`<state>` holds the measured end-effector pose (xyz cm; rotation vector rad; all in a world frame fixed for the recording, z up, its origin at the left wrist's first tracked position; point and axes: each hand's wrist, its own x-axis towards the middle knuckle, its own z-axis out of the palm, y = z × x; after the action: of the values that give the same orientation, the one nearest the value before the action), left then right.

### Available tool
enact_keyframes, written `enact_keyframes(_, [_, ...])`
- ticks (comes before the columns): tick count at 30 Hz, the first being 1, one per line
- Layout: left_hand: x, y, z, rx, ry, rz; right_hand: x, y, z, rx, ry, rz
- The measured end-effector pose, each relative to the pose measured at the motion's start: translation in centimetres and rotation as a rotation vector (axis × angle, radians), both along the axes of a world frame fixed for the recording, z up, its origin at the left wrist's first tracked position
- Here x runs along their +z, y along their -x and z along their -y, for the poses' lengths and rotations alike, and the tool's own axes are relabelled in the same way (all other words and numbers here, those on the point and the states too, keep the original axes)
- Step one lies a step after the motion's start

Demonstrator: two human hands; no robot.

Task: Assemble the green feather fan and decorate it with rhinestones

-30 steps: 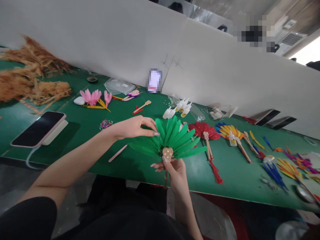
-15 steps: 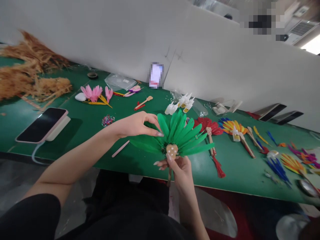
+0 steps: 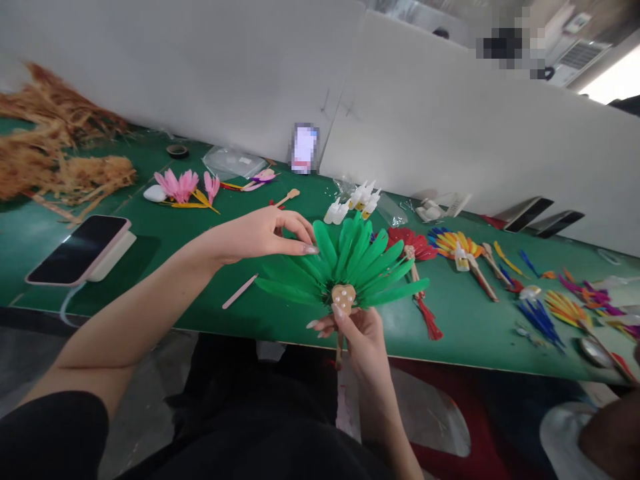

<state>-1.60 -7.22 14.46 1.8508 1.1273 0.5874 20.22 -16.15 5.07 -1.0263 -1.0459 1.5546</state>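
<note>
A green feather fan (image 3: 350, 260) is spread out in front of me, with a small wooden heart set with white pearls at its base. My right hand (image 3: 357, 330) is closed around the top of its wooden handle, thumb pressing on the heart. The handle's lower end sticks out below the fingers. From the left, my left hand (image 3: 280, 237) reaches to the fan's upper left edge, its thumb and fingers closed on a green feather there. The exact grip is partly hidden by the fingers.
On the green table (image 3: 200, 300) lie a pink stick (image 3: 240, 291), a phone (image 3: 80, 250) on a stand, glue bottles (image 3: 363, 199), pink feathers (image 3: 177, 185) and brown fibre (image 3: 65, 133). A red fan (image 3: 410, 243) and a yellow-blue fan (image 3: 457, 248) lie right.
My left hand has shifted slightly up and left along the fan's edge. The right hand keeps the fan at about the same place. The view has turned a little to the right.
</note>
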Motion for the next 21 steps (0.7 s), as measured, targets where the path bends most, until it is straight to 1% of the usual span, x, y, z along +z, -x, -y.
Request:
enact_keyframes(4, [0.20,-0.24,0.21,0.014,-0.013,-0.014,-0.10,-0.05,0.12,0.001,-0.002,-0.005])
enact_keyframes(12, [-0.08,-0.20,0.07,0.007,-0.018,0.000,-0.16,-0.01,0.05,0.031,-0.002,-0.005])
enact_keyframes(21, [-0.13,-0.12,0.01,0.007,-0.020,0.004,-0.26,-0.05,0.27,0.008,0.014,-0.003])
